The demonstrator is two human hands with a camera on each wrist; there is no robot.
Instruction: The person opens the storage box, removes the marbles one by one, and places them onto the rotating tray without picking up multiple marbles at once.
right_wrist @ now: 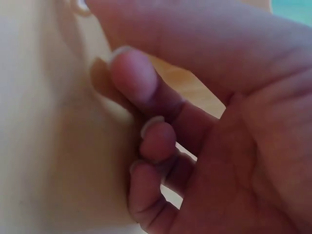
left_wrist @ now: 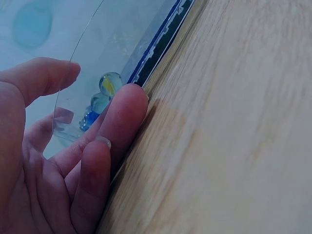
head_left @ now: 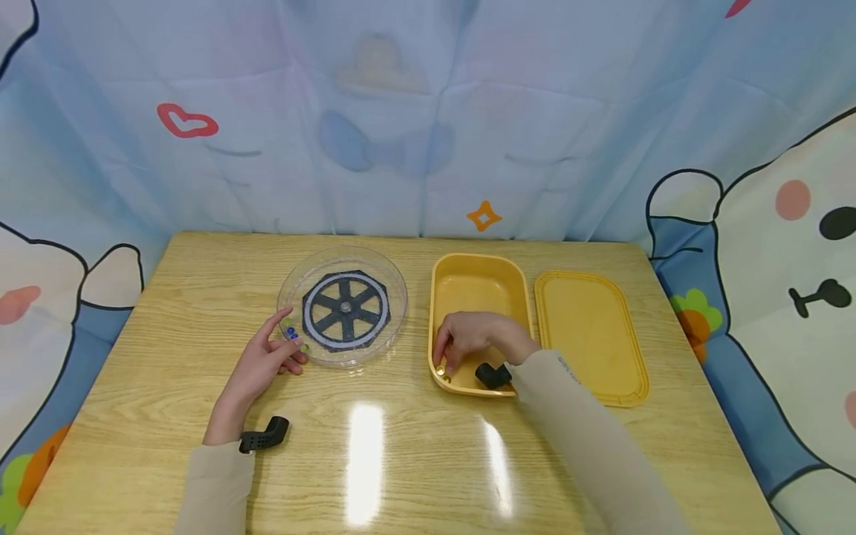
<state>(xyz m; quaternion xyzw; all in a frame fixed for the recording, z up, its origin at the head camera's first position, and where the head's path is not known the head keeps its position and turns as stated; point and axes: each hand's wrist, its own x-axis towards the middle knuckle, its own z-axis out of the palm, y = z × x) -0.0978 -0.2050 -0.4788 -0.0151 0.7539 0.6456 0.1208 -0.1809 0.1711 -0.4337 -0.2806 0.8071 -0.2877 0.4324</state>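
Observation:
My left hand (head_left: 264, 355) holds the near-left rim of a clear round dish (head_left: 399, 327), with a finger over the edge and others below it outside. Inside the dish, close to those fingers, sit several small glass marbles (left_wrist: 110, 84), some blue, others clear with yellow-green. A dark wheel-shaped piece with spokes (head_left: 345, 327) shows in the dish's middle. My right hand (head_left: 471, 336) reaches into a yellow bin (head_left: 481, 264), fingers bent down at its near-left corner. Two small golden marbles (head_left: 441, 371) lie right at its fingertips; I cannot tell whether one is pinched.
A flat yellow lid (head_left: 588, 327) lies on the wooden table (head_left: 301, 490) right beside the bin. Behind the table hangs a light blue printed curtain (head_left: 401, 148). Each wrist carries a small black camera (head_left: 265, 435).

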